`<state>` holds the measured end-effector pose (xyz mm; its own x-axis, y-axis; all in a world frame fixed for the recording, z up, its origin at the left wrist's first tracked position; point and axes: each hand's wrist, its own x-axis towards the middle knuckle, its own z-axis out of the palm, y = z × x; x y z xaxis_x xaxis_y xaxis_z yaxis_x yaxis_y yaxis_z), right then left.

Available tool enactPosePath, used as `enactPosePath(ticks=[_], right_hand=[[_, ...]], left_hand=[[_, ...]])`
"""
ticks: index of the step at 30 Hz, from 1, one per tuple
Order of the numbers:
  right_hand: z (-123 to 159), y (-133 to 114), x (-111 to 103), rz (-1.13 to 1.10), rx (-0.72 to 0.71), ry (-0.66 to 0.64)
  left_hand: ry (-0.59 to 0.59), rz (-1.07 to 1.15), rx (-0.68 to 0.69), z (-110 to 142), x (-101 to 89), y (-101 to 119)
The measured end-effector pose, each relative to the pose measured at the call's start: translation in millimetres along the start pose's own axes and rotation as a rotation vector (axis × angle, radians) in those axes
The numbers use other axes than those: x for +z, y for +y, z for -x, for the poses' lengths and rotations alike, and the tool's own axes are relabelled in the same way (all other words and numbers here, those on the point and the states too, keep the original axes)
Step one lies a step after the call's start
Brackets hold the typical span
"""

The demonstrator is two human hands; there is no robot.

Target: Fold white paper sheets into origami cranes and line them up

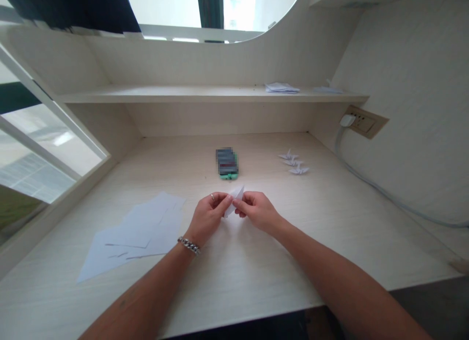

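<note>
A small piece of folded white paper (pixel 234 202) is pinched between my two hands, just above the middle of the desk. My left hand (pixel 211 210), with a ring on one finger and a chain bracelet at the wrist, grips its left side between thumb and fingers. On its right side, my right hand (pixel 257 209) holds it the same way. One pointed tip of the paper sticks up between the hands; its lower part is partly hidden by the fingers. Several folded paper cranes (pixel 298 170) stand in a group farther back on the right.
Behind my hands lies a phone (pixel 227 163) with a green edge, its screen blurred. Loose white paper sheets (pixel 146 227) overlap at the left. Folded papers (pixel 281 88) rest on the shelf (pixel 183 93). A grey cable (pixel 381 187) runs from the wall socket (pixel 366 122) along the right.
</note>
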<state>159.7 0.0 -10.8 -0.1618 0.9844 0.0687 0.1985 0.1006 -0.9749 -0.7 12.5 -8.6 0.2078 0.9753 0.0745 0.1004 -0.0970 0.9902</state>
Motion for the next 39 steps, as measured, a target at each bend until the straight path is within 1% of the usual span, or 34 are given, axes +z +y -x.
enactPosePath(ticks=[4,7,9,11,12,14,16,18,20,24,27,31,34,37,39], right_hand=[[-1,3,-1,-0.065,0.004,-0.045],[-4,5,-1,-0.146,0.016,0.019],[-5,5,-1,-0.187,0.009,0.081],[-5,4,-1,-0.212,0.0,0.12],[-5,3,-1,-0.225,0.0,0.133],[-4,2,-2,-0.246,0.008,0.145],[-4,1,-3,-0.267,0.023,0.14],[-4,0,-6,-0.269,0.046,0.114],[-4,0,-9,-0.24,0.063,0.073],[-3,0,-11,-0.167,0.014,0.001],[-3,0,-8,-0.161,-0.006,-0.006],[-2,-1,-6,-0.145,-0.035,0.021],[-2,-1,-5,-0.148,-0.073,0.084],[-2,1,-4,-0.196,-0.107,0.134],[-2,3,-2,-0.211,-0.13,0.155]], left_hand=[[-0.001,-0.113,0.052,1,-2.3,4],[-0.009,-0.133,0.041,1,-1.9,4],[-0.06,-0.078,0.023,2,-0.6,3],[-0.118,-0.027,0.012,2,0.2,2],[-0.129,-0.021,0.009,2,0.1,2],[-0.098,-0.029,-0.002,1,-1.1,1],[-0.021,-0.025,-0.011,0,-3.3,2],[0.047,-0.006,-0.008,-2,-5.4,3],[0.079,-0.013,0.007,-2,-6.9,4],[0.047,-0.112,0.034,0,-7.4,6],[0.03,-0.119,0.031,2,-6.7,6],[0.023,-0.024,0.006,3,-5.1,6],[0.014,0.019,-0.028,3,-3.6,4],[0.01,0.045,0.011,3,-2.2,1],[0.035,0.053,0.055,3,-1.5,-1]])
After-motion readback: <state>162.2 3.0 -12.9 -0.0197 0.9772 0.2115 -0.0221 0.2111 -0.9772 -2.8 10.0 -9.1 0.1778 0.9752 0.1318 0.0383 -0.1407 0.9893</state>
